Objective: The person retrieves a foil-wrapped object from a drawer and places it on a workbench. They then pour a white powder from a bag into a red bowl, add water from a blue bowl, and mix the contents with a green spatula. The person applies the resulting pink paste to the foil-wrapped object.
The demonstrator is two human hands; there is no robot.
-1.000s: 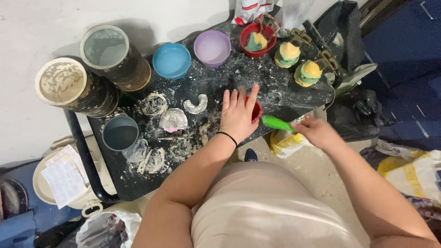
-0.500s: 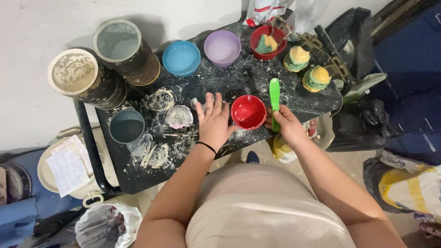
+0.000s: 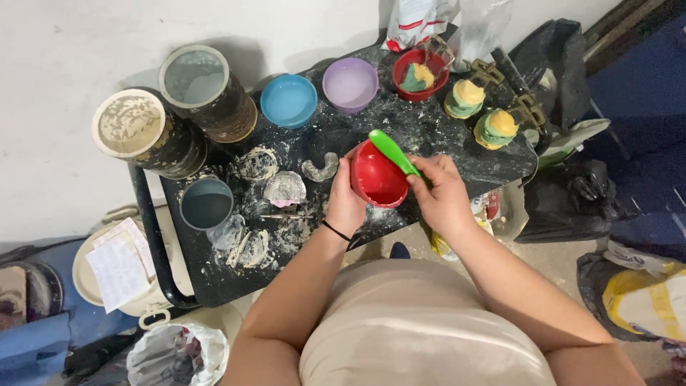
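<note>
The left hand (image 3: 346, 204) grips the tilted red bowl (image 3: 375, 176) over the bench (image 3: 400, 132) — the right hand (image 3: 439, 191) clasps a green spatula (image 3: 393, 151) reaching into it.

Red bowl (image 3: 376, 176) – flexible-looking, smooth, glossy inside. Green spatula (image 3: 394, 151) – plastic, slight sheen. Counter (image 3: 421, 136) – dark, matt, rough with crusted white powder. Blue bowl (image 3: 289, 101) and purple bowl (image 3: 350, 85) – smooth, matt. Two cans (image 3: 146, 136) – plaster-caked.

You stand in a makeshift dental plaster workshop: a black cart (image 3: 457, 154) dusted with white powder, rubber mixing bowls (image 3: 289, 101), tooth-arch casts (image 3: 284, 189), crusted tubs (image 3: 132, 125), bags on the floor (image 3: 179, 354).
</note>
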